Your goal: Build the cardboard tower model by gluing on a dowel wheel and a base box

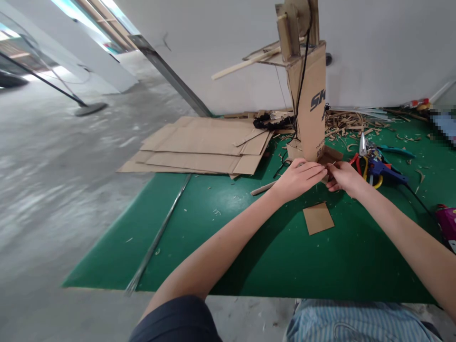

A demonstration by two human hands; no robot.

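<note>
A tall cardboard tower [308, 102] with printed letters stands upright on the green tabletop [249, 256]. My left hand [301, 178] curves across the front of its foot, fingers together and bent against the cardboard. Close on its right, my right hand [344, 178] has its fingers pinched together at a folded flap [332, 154] by the base. Whatever lies between those fingertips is hidden. The fingertips of both hands almost meet. Just below them a small cardboard square [318, 218] lies flat. A narrow cardboard strip [262, 188] lies left of my left hand.
Large cardboard sheets [206, 140] are stacked at the left rear. Right of my hands are a blue glue gun [386, 171] and several tools. Cardboard scraps [349, 122] cover the back by the wall. Thin clear rods [160, 232] cross the left side, overhanging the front edge.
</note>
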